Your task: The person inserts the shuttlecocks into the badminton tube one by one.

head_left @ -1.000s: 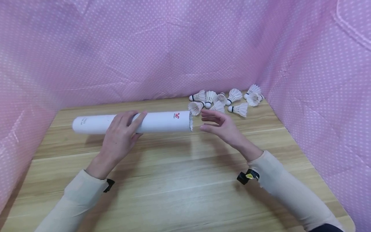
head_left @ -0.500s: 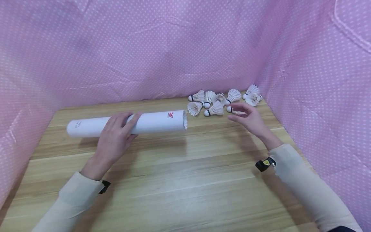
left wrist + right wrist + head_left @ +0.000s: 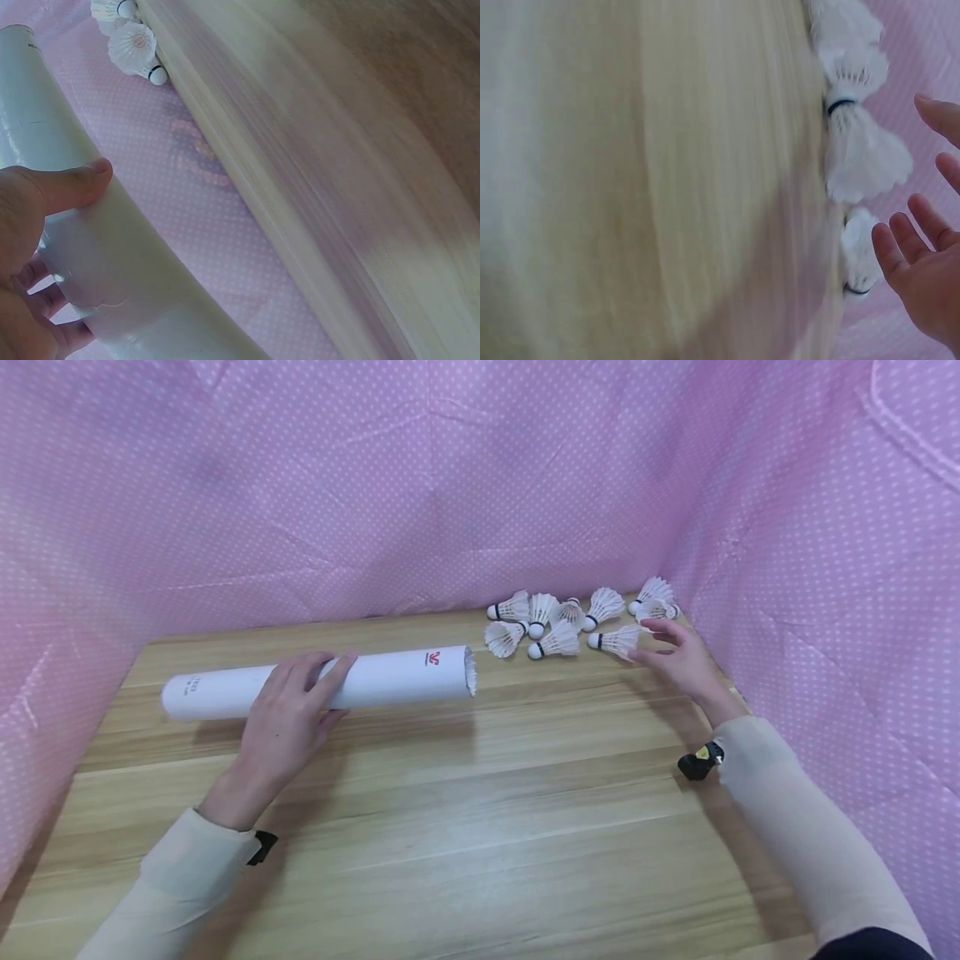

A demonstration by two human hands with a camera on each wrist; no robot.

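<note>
My left hand [image 3: 285, 714] grips a white shuttlecock tube [image 3: 397, 677] around its middle, thumb on the near side. The tube lies sideways above the table, red logo near its right end, where a jagged white feather edge shows at the mouth. In the left wrist view the thumb presses along the tube [image 3: 142, 270], with fingers curled beneath. My right hand [image 3: 682, 664] has its fingertips right at the skirt of a white feather shuttlecock [image 3: 615, 642] with a dark band. The right wrist view shows this hand [image 3: 930, 277] with fingers spread and nothing between them.
Several more shuttlecocks [image 3: 555, 640] lie in a loose cluster along the back right of the wooden table [image 3: 465, 843]. Two of them [image 3: 654, 597] sit in the back right corner. Pink dotted cloth [image 3: 420, 485] rises behind the table and on both sides.
My right hand has moved right, away from the tube's mouth to the rightmost front shuttlecock. The left hand has shifted slightly left with the tube, whose left end is a little lower in view.
</note>
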